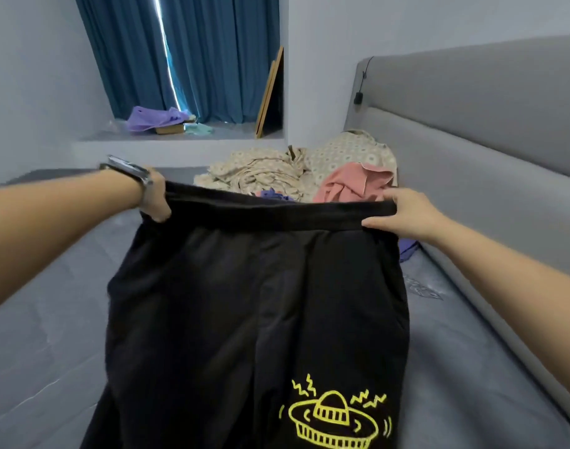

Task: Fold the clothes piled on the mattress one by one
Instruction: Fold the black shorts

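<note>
I observe a pair of black trousers (254, 306) held up above the grey mattress (40, 345), waistband uppermost and stretched out between both hands. The left hand (155, 197) grips the left end of the waistband with its fingers curled round the cloth; a watch (128, 171) sits on that wrist. The right hand (406, 213) pinches the right end of the waistband between thumb and fingers. The trousers hang down towards me, and a yellow drawing of a flying saucer (333, 422) shows near the lower right of the cloth.

Behind the waistband I note the pile of clothes (261, 171) lying on the mattress against the grey headboard (471, 118). In it I can tell a cream patterned cloth, a pink garment (354, 183) on its right side, and a scrap of purple cloth just above the waistband. Another purple piece (408, 247) shows below the right hand, beside the headboard.

On the window ledge (180, 137) lie a purple bag (157, 118), a flat cardboard box (170, 128) partly under it, and a pale green item. I cannot tell what the box holds. Blue curtains (186, 53) hang behind, and a wooden board (270, 95) leans against the wall.
</note>
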A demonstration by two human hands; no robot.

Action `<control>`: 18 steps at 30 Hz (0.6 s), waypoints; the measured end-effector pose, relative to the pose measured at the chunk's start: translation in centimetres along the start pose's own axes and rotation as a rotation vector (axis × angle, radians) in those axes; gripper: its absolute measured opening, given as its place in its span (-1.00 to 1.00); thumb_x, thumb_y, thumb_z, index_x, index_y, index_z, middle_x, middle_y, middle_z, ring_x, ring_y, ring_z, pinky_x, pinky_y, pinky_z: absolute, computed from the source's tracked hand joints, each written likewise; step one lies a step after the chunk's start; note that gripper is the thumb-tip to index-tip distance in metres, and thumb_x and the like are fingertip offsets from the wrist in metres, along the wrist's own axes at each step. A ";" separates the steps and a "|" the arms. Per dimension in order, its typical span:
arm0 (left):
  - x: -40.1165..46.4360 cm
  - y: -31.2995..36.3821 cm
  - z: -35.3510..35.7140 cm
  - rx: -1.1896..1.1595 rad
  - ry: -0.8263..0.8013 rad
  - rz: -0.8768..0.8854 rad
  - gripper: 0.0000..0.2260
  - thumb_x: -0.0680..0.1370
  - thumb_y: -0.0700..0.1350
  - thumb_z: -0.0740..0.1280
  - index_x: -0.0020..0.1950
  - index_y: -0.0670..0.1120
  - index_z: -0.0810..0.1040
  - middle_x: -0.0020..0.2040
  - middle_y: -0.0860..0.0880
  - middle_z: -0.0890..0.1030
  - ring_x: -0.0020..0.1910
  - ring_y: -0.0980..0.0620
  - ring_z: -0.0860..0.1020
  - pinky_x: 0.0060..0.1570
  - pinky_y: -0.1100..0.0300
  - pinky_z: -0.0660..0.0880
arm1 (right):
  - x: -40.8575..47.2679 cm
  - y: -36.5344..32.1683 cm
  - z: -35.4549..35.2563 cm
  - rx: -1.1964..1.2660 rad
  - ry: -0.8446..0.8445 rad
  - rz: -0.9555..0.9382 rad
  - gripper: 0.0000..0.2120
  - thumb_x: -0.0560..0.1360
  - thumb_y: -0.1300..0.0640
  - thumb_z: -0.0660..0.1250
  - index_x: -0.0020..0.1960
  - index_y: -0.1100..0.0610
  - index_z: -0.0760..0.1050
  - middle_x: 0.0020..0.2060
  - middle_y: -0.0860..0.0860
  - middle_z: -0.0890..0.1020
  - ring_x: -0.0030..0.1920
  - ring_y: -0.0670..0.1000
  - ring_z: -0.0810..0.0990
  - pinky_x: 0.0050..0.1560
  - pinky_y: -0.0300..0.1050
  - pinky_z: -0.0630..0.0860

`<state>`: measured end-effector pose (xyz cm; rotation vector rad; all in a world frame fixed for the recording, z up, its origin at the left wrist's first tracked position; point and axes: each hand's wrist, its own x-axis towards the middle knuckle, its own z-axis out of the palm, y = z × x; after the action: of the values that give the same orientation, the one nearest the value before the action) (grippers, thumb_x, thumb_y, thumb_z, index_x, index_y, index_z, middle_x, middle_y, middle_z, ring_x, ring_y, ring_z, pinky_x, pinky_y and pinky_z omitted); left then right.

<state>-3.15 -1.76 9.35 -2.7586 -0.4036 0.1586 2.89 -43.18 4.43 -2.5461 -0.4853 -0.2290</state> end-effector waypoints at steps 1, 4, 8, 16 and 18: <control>1.0 1.8 0.9 0.061 -0.052 -0.002 -0.54 0.28 0.33 0.39 -0.33 -0.07 0.46 -0.20 -0.04 0.55 -0.21 -0.07 0.58 -0.20 0.15 0.55 | 1.2 1.6 2.3 -0.027 -0.006 0.002 -0.67 0.39 0.03 0.52 -0.16 0.26 0.49 -0.21 0.12 0.59 -0.13 0.13 0.54 -0.17 -0.04 0.35; 4.7 6.1 7.7 0.093 -0.071 -0.009 -0.45 0.44 0.45 0.15 -0.18 -0.06 0.47 -0.11 -0.03 0.53 -0.06 -0.09 0.58 -0.08 0.11 0.51 | 4.0 6.2 9.1 -0.040 -0.059 0.050 -0.78 0.41 0.07 0.50 -0.13 0.13 0.48 -0.15 0.09 0.61 -0.05 0.12 0.56 -0.11 -0.06 0.39; 10.9 8.9 16.1 0.001 0.065 -0.058 -0.60 0.62 0.19 0.10 -0.08 -0.08 0.53 -0.10 -0.04 0.58 -0.08 -0.12 0.59 -0.20 0.16 0.39 | 7.1 11.6 17.2 -0.025 -0.070 0.099 -0.76 0.42 0.01 0.49 -0.15 0.04 0.44 -0.20 0.02 0.60 -0.09 0.11 0.56 -0.12 -0.02 0.44; 19.0 15.2 29.8 -0.332 0.146 -0.113 -0.66 0.63 0.01 0.17 0.29 -0.17 0.27 0.17 -0.26 0.44 0.09 -0.31 0.50 -0.10 -0.09 0.41 | 9.8 19.1 30.3 -0.008 -0.044 0.318 -0.71 0.48 -0.03 0.41 0.11 0.10 0.51 0.07 0.13 0.56 0.12 0.20 0.52 0.08 0.03 0.45; 19.4 16.4 33.0 -0.355 0.187 -0.205 -0.66 0.66 -0.02 0.08 0.42 -0.06 0.22 0.21 -0.26 0.42 0.18 -0.27 0.40 0.03 -0.15 0.35 | 8.9 19.4 32.2 0.002 0.122 0.343 -0.72 0.52 -0.05 0.36 0.18 0.05 0.51 0.08 0.09 0.55 0.14 0.18 0.50 0.02 0.03 0.44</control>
<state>14.32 -0.14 -28.39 -3.0137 -0.7197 -0.2440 20.60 -38.80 -29.61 -2.5442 0.0008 -0.2529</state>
